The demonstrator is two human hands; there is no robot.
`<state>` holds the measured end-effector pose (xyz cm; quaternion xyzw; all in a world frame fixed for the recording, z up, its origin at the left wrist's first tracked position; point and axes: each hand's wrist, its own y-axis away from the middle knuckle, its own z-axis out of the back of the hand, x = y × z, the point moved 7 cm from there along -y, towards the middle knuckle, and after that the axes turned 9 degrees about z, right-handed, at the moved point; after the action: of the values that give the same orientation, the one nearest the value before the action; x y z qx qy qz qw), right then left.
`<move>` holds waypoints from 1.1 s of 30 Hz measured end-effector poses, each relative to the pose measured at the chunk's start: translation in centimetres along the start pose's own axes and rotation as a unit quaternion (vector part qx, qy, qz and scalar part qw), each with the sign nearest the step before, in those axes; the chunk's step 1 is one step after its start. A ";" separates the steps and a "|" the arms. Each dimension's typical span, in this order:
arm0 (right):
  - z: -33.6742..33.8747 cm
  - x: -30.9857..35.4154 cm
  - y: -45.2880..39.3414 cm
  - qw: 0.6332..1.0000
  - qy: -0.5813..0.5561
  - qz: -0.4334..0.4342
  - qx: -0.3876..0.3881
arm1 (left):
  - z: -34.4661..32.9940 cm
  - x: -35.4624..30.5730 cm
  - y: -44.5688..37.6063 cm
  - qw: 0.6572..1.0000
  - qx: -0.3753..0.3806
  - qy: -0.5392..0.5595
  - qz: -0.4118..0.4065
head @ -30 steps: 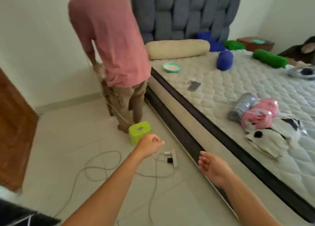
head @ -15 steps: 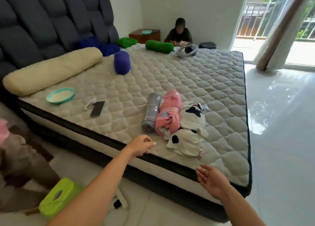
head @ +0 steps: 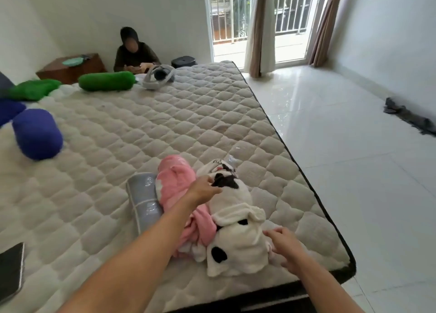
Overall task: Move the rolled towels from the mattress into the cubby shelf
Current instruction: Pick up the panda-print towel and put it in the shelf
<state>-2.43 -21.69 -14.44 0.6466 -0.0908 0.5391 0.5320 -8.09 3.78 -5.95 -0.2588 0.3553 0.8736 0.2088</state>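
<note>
view: swings off the floor and the person by the headboard, now squarely over the mattress [head: 165, 114]; the towel pile sits right under both arms instead of well off to the side.
left hand: left hand [head: 204, 190] is out over the pile now, resting where the pink towel [head: 175, 180] meets the white towel with black spots [head: 232, 194]. Fingers loosely curled, tips on the cloth, not closed round anything yet.
right hand: right hand [head: 286, 245] has come in from mid-air to the near white towel [head: 236, 246], at its right edge. Fingers spread and half open, touching the fabric, no grip yet.
towels: all on the mattress near its foot corner. Grey roll [head: 144, 200] in clear wrap lies just left of the pink one, touching it; the two white ones lie right of the pink, one behind the other. Pink and near white look partly unrolled.
other rolls: blue roll [head: 37, 133] and green roll [head: 107, 81] sit well apart, further up the bed.
cubby shelf: not in view.
meaning: reach is done, pick-up is about to start. Nothing moved to the shelf from this pile, so the task looks early.
risk: loose ends on the pink and near white could drag or unroll on the lift; likely needs a gather first.
clutter: phone [head: 10, 269] at the near left edge, clear of the pile.
</note>
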 end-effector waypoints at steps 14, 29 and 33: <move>-5.3 -3.3 -3.4 0.980 -0.119 -0.150 0.044 | 0.3 -0.6 -11.8 0.992 0.010 -0.128 -0.019; -2.2 -1.7 -4.0 0.992 -0.113 -0.043 -0.027 | 0.9 -2.8 -7.5 0.996 0.045 -0.083 -0.004; 1.8 -2.2 -2.4 0.989 -0.136 -0.027 -0.053 | -0.1 -3.7 -2.7 0.998 0.046 -0.046 -0.024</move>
<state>-0.58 -23.11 -17.39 0.6873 -0.1732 0.4258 0.5624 -3.69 4.84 -5.17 -0.2170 0.3788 0.8620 0.2577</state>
